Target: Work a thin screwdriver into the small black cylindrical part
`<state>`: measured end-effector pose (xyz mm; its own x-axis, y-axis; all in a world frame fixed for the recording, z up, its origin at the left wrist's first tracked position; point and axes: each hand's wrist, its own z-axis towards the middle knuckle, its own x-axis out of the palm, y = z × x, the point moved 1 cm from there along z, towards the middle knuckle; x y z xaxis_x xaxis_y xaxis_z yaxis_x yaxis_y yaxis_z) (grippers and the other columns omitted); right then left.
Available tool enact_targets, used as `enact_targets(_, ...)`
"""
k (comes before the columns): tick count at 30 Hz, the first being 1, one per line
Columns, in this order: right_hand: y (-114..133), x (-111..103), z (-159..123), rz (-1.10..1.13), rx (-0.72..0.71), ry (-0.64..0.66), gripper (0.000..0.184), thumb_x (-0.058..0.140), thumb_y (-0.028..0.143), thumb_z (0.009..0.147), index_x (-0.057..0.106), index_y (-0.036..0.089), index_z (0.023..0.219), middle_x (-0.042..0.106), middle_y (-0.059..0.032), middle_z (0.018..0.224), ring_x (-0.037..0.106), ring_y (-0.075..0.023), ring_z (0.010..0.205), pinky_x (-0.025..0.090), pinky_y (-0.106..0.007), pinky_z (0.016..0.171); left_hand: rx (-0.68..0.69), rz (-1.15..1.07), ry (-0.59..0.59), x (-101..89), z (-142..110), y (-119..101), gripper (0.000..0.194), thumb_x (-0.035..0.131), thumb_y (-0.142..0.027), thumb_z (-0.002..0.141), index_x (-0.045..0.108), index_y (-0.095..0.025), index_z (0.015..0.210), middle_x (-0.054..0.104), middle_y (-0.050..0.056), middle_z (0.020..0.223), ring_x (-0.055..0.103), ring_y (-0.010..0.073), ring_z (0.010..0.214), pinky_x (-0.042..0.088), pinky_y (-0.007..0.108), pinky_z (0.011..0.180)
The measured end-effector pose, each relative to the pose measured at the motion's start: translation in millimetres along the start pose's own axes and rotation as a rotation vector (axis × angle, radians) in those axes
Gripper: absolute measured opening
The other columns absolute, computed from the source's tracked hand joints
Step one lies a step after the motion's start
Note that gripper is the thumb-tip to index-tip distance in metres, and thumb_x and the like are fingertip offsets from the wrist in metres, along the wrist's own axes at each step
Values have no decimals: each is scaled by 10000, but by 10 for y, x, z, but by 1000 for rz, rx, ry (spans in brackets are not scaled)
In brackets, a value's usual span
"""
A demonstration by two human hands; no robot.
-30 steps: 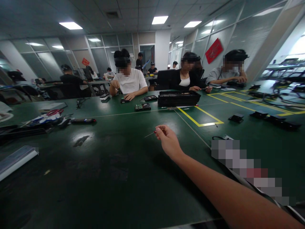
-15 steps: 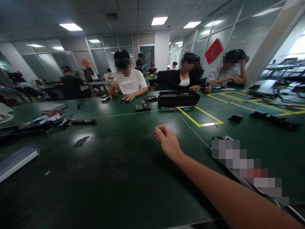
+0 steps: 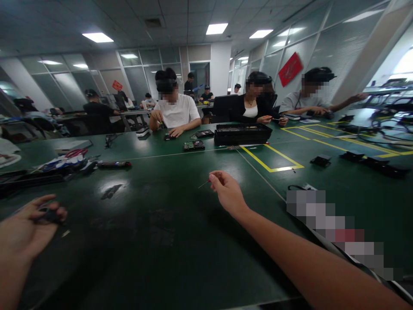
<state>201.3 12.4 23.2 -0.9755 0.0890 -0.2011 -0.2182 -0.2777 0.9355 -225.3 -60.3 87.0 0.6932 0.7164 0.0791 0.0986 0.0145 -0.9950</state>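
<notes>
Right grip (image 3: 228,193) pinches a slim red-and-silver tool (image 3: 204,184); left grip (image 3: 30,226) curls round a small black object (image 3: 49,215). The red diamond wall hanging (image 3: 290,69) has blurred markings.

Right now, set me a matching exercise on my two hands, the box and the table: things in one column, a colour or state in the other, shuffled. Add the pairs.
Things
1. left hand
2. right hand
3. box
4. table

Colour or state
A. green
B. pinching a thin tool
C. black
D. holding a small dark thing

Pairs: 1-D, 2-B, 3-C, 4-A
</notes>
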Motion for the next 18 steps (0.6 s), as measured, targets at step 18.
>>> enact_targets(18, 151, -36, -58, -86, -61, 2, 298, 619, 495, 883, 655, 211, 801, 627, -3, 703, 560, -172, 638, 415, -317, 605, 102, -13, 793, 2114, -989, 830, 369, 709, -98, 723, 593, -166, 1067, 651, 71, 1072, 628, 169, 942, 505, 308, 862)
